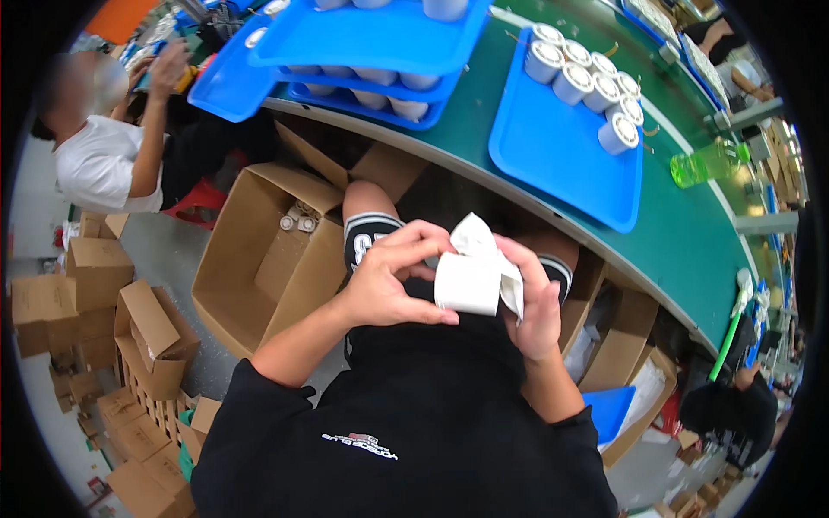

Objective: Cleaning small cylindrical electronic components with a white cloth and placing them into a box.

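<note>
A short white cylinder [466, 283] is held over my lap, lying on its side. My left hand [390, 274] is closed on its left end, the thumb below and the fingers above. A crumpled white cloth or tissue [475, 235] covers its right end and sticks up above it; I cannot tell which material it is. My right hand [537, 302] grips this white sheet and presses it to the cylinder's right end. Similar white cylinders with round ringed ends [573, 83] stand grouped on a blue tray [553, 160] ahead to the right.
Stacked blue trays [371, 43] of white cylinders stand on the green table [471, 142]. A bottle of green liquid [704, 166] lies at the right. An open carton [250, 268] with a few white pieces sits left of my legs. A co-worker [108, 155] sits far left.
</note>
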Tool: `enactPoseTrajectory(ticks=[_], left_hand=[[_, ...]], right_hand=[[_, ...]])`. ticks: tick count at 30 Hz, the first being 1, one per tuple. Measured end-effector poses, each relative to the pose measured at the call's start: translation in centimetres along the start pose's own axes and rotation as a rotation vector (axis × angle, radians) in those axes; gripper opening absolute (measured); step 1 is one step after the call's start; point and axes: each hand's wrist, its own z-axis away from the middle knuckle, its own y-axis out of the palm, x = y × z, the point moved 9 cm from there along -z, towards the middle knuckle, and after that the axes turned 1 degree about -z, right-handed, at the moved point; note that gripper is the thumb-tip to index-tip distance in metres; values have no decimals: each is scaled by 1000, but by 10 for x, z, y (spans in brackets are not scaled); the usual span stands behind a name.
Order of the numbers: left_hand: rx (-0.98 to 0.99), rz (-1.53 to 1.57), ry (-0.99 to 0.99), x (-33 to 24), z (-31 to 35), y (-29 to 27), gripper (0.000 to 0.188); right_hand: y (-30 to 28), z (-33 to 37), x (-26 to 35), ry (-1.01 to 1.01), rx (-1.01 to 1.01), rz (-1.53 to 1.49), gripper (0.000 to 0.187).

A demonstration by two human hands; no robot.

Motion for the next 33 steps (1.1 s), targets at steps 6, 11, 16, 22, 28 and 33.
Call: enactPoseTrajectory(ticks=[6,11,16,22,28,33], left_hand=[[-294,78,-29,40,13,-2,64],[-380,-7,-9,51,12,5,64],[-526,-208,61,44,1,-5,63],[-413,-672,218,5,-21,2,50],[-193,-743,223,-14,-25,7,47],[-42,-717,265,-26,-20,24,51]], right_hand=[[-11,13,-46,159,-377,-610,69],[-20,14,-47,166,-310,-617,61],[-38,23,-57,90,-460,-179,42],[-6,15,26,-693,-333,1116,36],[8,-23,40,-593,179,1303,51],[-7,-44,18,-118,384,808,36]])
